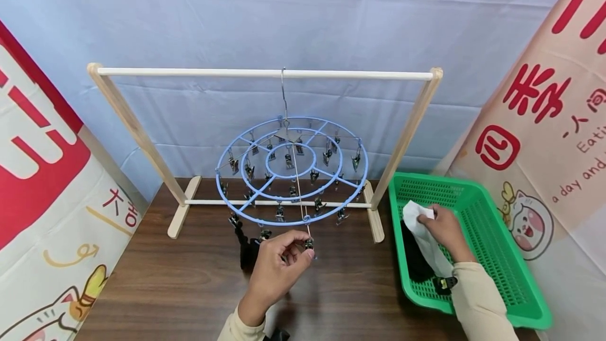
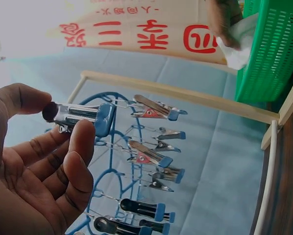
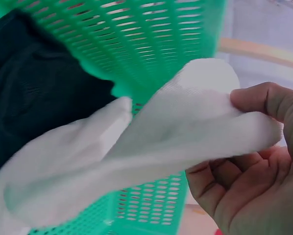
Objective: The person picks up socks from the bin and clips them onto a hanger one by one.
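Nearest, at the middle of the brown table [image 1: 189, 278], the left hand [image 1: 279, 264] pinches a metal clip [image 2: 78, 116] between thumb and finger; the clip has a blue tip and hangs from the near edge of a round blue hanger [image 1: 258, 194]. To the right, the right hand [image 1: 447, 228] pinches one end of a white cloth [image 1: 428, 238], lifted above the green basket [image 1: 502, 267], its lower part trailing down inside. A black cloth [image 1: 414, 262] lies in the basket, at its left side, next to the white one. Just left of the left hand, a black item [image 1: 248, 251] hangs from the hanger's near left edge. The hanger's three rings, with many more clips around them, spread farther back, held by a metal hook [image 1: 283, 93] over the white rod [image 1: 189, 72] of a wooden stand [image 1: 407, 138]. Printed banners flank the scene, one left [image 1: 42, 183], one right [image 1: 544, 136]; farthest, behind the stand, hangs a pale blue backdrop [image 1: 303, 20].
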Demonstrator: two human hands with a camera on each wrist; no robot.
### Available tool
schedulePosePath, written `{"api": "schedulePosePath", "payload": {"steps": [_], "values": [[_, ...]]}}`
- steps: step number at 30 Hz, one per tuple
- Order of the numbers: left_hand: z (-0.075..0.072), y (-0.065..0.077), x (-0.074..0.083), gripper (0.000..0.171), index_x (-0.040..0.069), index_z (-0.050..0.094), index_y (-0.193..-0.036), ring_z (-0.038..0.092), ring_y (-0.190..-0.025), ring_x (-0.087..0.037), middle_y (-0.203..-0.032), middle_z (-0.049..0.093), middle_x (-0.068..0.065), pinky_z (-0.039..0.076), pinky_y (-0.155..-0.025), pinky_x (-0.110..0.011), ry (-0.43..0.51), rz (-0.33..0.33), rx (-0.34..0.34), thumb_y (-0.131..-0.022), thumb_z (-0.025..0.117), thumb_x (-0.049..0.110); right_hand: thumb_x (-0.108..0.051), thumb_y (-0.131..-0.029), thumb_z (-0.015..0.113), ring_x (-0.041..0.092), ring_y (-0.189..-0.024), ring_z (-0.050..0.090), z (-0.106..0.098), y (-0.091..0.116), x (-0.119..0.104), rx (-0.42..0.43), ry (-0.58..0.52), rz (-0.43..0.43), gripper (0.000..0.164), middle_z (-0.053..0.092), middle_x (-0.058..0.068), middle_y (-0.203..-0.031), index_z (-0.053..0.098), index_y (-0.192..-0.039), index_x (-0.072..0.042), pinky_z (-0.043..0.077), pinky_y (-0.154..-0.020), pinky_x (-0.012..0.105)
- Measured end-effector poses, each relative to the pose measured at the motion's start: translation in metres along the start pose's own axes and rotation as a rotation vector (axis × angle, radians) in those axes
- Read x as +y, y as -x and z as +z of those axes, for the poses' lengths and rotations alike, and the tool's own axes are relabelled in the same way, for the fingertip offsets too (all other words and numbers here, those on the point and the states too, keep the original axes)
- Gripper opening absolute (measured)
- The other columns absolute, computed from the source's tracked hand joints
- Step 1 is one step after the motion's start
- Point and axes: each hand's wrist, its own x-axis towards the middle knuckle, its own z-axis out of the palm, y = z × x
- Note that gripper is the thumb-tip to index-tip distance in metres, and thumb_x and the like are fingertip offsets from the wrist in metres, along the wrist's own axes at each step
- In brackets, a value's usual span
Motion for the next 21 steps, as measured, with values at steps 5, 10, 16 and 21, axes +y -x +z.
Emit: {"api": "schedulePosePath", "payload": {"steps": [5,10,16,21], "values": [[0.000,0.002,-0.014,0.019,-0.002,0.068,-0.092,0.052,-0.056,-0.007,-0.069,0.065,-0.006,0.047,-0.047,-0.027,0.005,0.065,0.018,-0.077,0.064,-0.013,-0.010,-0.091,0.061,0.017,-0.052,0.041,-0.007,0.008,-0.017,0.036,-0.016,-0.031,0.020,0.047,0.004,-0.065,0.056,-0.102,0.006,0.036,-0.049,0.032],[0.001,0.007,-0.038,0.029,0.004,0.069,-0.094,0.052,-0.053,-0.006,-0.070,0.066,-0.003,0.044,-0.044,-0.023,-0.026,0.157,0.063,-0.074,0.059,-0.015,-0.013,-0.093,0.061,0.017,-0.048,0.040,-0.012,0.016,-0.034,0.026,-0.030,-0.001,0.033,0.046,0.005,-0.060,0.053,-0.120,0.006,0.037,-0.044,0.032],[-0.004,0.010,-0.044,0.035,0.010,0.070,-0.094,0.053,-0.055,-0.003,-0.077,0.069,0.002,0.044,-0.046,-0.020,-0.035,0.162,0.086,-0.075,0.055,-0.014,-0.015,-0.094,0.060,0.036,-0.083,0.060,-0.013,0.027,-0.056,0.067,-0.009,-0.066,0.035,0.064,0.028,-0.104,0.059,-0.121,0.007,0.047,-0.064,0.040],[-0.009,0.010,-0.044,0.035,0.009,0.071,-0.097,0.057,-0.055,-0.006,-0.080,0.071,0.001,0.045,-0.045,-0.020,-0.024,0.112,0.095,-0.081,0.052,-0.015,-0.015,-0.092,0.064,0.027,-0.082,0.061,-0.014,0.033,-0.075,0.131,0.000,-0.138,0.023,0.068,0.021,-0.101,0.068,-0.106,0.002,0.046,-0.066,0.037]]}}
